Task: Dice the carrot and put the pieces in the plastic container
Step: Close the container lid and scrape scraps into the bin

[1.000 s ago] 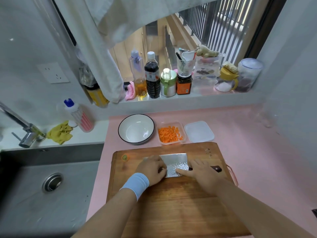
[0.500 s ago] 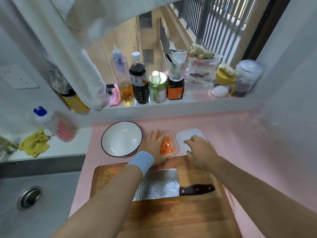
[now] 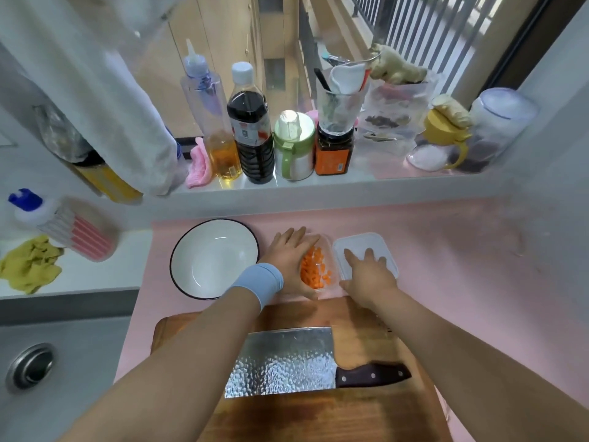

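Both spread hands have quit one cleaver (image 3: 280,362): left hand (image 3: 288,263) on one plastic container (image 3: 330,260), right hand (image 3: 369,275) on one lid (image 3: 360,242).

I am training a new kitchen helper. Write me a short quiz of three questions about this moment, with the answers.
1. True or false: the right hand holds the cleaver.
2. What does the right hand touch? A. the cleaver B. the clear lid C. the cutting board
3. Fill in: the diced carrot pieces lie in the ___, where the left hand rests.
Key: 1. False; the cleaver lies flat on the cutting board with no hand on it. 2. B. 3. plastic container.
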Demonstrator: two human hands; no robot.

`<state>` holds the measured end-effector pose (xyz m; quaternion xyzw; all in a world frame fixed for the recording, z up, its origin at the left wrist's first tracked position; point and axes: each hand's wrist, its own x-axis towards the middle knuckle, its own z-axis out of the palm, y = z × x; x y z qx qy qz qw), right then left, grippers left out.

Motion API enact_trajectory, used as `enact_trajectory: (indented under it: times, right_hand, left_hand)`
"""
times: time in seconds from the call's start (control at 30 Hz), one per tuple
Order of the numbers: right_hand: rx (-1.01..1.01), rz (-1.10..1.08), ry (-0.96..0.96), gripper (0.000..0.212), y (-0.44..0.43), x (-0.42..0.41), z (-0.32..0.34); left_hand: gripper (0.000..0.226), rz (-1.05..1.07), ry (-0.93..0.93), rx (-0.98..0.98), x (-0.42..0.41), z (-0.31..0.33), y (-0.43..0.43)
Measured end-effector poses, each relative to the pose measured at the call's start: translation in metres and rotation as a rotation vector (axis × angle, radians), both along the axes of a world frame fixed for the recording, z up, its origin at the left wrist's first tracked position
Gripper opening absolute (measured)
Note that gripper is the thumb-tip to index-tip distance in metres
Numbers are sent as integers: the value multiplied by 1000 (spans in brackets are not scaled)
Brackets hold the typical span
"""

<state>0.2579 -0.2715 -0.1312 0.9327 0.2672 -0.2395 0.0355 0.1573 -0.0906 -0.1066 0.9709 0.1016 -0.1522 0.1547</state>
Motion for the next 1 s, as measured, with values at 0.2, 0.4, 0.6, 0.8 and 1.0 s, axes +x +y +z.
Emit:
enact_trajectory:
  times: [0.2,0.4,0.6,0.8,1.0]
  right_hand:
    - [101,200,-482,52,5,-8,34]
    - [325,472,-827,39,24,-30,65]
    - [407,668,-542,68,40,-53,74]
    - [115,608,-161,125,59,-37,93]
    - [20,609,-167,140,71,-21,77]
  left_hand:
    - [70,257,-298,-248,1,27,1]
    - [56,595,-317,-880,-1,56,-1]
    - [35,799,-391,-1006,-23,55,14]
    - [37,763,-347,-998,-40,52,36]
    - [31,546,-244,-440,-32,32,42]
